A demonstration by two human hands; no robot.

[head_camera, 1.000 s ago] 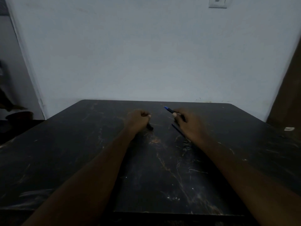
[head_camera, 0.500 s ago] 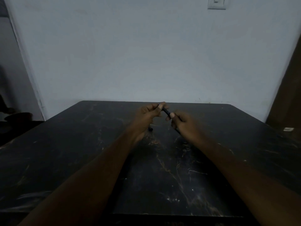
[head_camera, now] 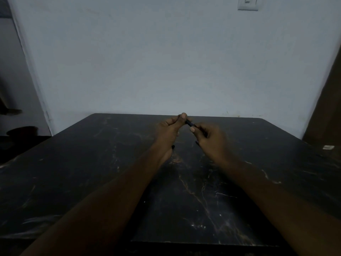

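A dark pen [head_camera: 189, 123] with a blue end is held between both hands above the far middle of the black marble table [head_camera: 92, 172]. My left hand [head_camera: 170, 132] pinches the pen's far tip between thumb and fingers. My right hand [head_camera: 210, 139] grips the pen's barrel, most of which is hidden in the fist. A small dark piece [head_camera: 172, 146] shows just under my left hand; what it is cannot be made out. The scene is dim.
A pale wall [head_camera: 166, 61] rises right behind the table's far edge, with a light switch [head_camera: 248, 3] at the top right. A small white object [head_camera: 328, 147] lies at the table's right edge. A dark doorway opens at the left.
My left hand rose from the table and moved right to the pen's tip. My right hand kept hold of the pen, and both hands now meet on it, slightly higher.
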